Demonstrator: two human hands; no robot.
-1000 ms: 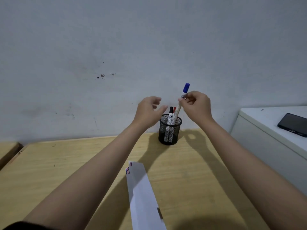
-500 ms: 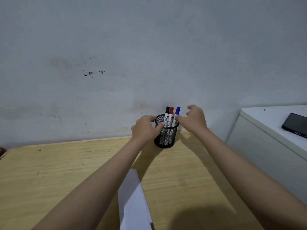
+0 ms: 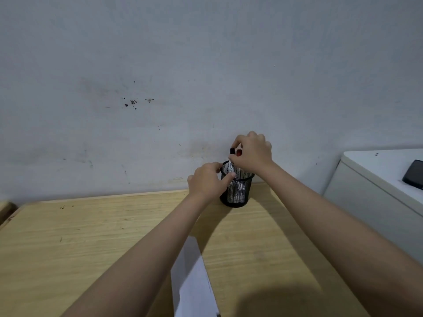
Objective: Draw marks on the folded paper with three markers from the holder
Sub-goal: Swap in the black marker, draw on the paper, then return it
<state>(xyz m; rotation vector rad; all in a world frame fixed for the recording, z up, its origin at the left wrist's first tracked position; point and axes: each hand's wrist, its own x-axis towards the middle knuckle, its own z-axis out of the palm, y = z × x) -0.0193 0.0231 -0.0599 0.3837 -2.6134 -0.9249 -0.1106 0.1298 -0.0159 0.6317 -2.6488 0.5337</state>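
Folded paper [image 3: 192,280] is lying flat on the wooden table [image 3: 80,243], well in front of the holder and partly tucked under the left forearm, so its marks aren't really visible. Off to the holder's right there's a white cabinet [image 3: 375,193] with a dark phone [image 3: 413,174] on top. The black mesh holder [image 3: 237,191] sits at the back of the table, right by the scuffed wall [image 3: 160,88]. Left hand [image 3: 207,183] is wrapped around the holder's left side, thumb on the rim. Right hand [image 3: 253,152] is just above the holder, fingers pinching the black-capped marker [image 3: 232,156], which still stands in the holder. A red-capped marker [image 3: 238,153] peeks out behind that hand, mostly covered.
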